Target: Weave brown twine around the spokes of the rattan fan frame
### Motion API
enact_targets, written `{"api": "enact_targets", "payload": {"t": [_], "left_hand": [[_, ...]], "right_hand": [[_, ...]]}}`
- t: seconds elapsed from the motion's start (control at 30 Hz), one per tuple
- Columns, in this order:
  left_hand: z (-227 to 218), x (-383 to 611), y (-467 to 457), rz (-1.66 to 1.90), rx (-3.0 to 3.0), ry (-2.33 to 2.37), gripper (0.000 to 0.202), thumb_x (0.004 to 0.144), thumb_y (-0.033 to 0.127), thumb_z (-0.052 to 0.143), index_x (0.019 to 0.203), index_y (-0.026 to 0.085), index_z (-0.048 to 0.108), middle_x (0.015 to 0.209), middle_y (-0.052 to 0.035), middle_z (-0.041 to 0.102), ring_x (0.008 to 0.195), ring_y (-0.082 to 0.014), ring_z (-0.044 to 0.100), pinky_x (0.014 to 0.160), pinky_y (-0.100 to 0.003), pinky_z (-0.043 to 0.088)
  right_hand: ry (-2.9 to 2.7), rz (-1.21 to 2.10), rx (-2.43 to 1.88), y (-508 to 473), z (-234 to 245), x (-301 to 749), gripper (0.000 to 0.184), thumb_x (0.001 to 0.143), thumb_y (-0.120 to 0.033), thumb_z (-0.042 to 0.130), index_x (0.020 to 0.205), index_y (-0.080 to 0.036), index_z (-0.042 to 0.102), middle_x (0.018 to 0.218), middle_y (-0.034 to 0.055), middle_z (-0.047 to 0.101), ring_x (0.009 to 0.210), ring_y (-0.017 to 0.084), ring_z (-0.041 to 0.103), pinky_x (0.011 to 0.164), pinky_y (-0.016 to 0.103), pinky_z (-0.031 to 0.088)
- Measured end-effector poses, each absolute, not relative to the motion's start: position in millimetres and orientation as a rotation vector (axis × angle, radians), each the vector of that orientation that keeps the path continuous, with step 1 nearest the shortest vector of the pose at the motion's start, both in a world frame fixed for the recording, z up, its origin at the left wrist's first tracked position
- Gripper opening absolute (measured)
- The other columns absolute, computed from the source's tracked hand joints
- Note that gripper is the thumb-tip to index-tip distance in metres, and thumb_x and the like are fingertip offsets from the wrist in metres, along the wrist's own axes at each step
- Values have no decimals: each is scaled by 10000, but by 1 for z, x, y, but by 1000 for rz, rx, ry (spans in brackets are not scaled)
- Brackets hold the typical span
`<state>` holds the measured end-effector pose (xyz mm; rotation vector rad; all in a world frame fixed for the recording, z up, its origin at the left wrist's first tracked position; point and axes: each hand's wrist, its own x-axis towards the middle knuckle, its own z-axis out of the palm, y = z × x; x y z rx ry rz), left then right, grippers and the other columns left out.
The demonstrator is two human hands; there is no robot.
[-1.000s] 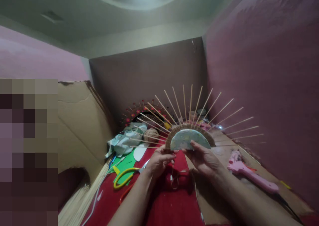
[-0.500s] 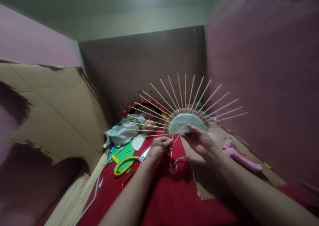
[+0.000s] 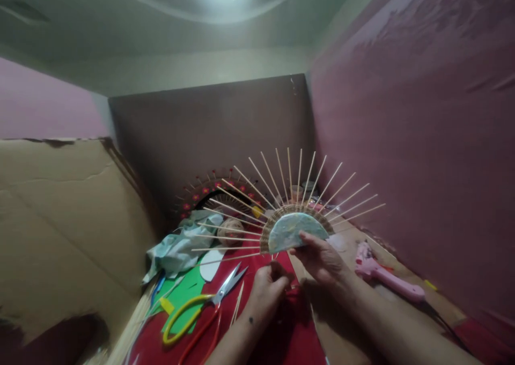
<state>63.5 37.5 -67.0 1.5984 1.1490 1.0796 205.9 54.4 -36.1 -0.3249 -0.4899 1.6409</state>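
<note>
My right hand [image 3: 322, 258] grips the lower edge of a round pale-blue disc [image 3: 292, 231] rimmed with woven brown twine. Several thin wooden skewers [image 3: 322, 185] fan out from its rim like rays. I hold it upright above the red cloth [image 3: 281, 333]. My left hand [image 3: 267, 290] is just below the disc with its fingers curled in a pinch, apparently on a thin strand of twine that I cannot make out clearly.
Yellow-handled scissors [image 3: 197, 306] lie on the red cloth at left, by green paper [image 3: 181, 295] and a crumpled pale cloth [image 3: 177, 247]. A pink glue gun [image 3: 386, 279] lies at right on cardboard. A large cardboard sheet [image 3: 60, 220] leans at left. A red-beaded skewer piece [image 3: 209, 190] stands behind.
My left hand has dropped lower, away from the disc's rim, and closed tighter. The right hand keeps its hold on the disc. The view has tilted upward.
</note>
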Motion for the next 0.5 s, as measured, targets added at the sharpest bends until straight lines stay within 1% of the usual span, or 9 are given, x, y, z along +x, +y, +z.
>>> {"api": "enact_targets", "payload": {"t": [0.07, 0.13, 0.2, 0.33, 0.43, 0.5], "left_hand": [[-74, 65, 37, 1099, 1601, 1095, 170, 713, 226, 516, 568, 171, 447, 502, 38, 460, 481, -96, 411, 496, -218, 335], [-80, 65, 36, 1090, 1723, 1094, 171, 759, 233, 471, 602, 170, 444, 543, 26, 470, 514, -102, 418, 514, -221, 337], [-82, 64, 34, 1074, 1890, 1113, 149, 778, 199, 438, 636, 164, 463, 590, 5, 499, 555, -111, 439, 545, -225, 347], [-77, 63, 28, 1012, 2098, 1060, 112, 766, 115, 421, 722, 163, 512, 676, -20, 547, 625, -123, 484, 596, -223, 378], [-71, 65, 21, 970, 2268, 917, 195, 780, 109, 416, 861, 179, 579, 845, -51, 584, 786, -147, 527, 708, -238, 410], [-68, 68, 16, 895, 2383, 825, 254, 802, 141, 416, 961, 217, 599, 991, -56, 583, 895, -161, 525, 779, -250, 407]], "right_hand": [[-497, 1652, -327, 55, -39, 205, 158, 581, -125, 741, 713, -110, 655, 671, 19, 681, 587, 134, 615, 535, 250, 527], [-499, 1654, -333, 57, -41, 205, 141, 589, -124, 733, 705, -108, 654, 657, 18, 677, 575, 133, 612, 550, 258, 531], [-501, 1655, -332, 58, -43, 205, 123, 601, -123, 723, 703, -115, 654, 658, 14, 677, 570, 132, 612, 562, 262, 532], [-500, 1672, -325, 57, -44, 205, 100, 625, -117, 707, 712, -118, 657, 668, 16, 679, 576, 129, 615, 560, 251, 525], [-471, 1691, -324, 54, -43, 204, 104, 610, -104, 717, 693, -114, 654, 646, 12, 670, 565, 127, 611, 532, 240, 518], [-470, 1698, -328, 53, -42, 203, 103, 615, -110, 718, 697, -104, 655, 638, 14, 666, 560, 125, 607, 523, 238, 517]]}}
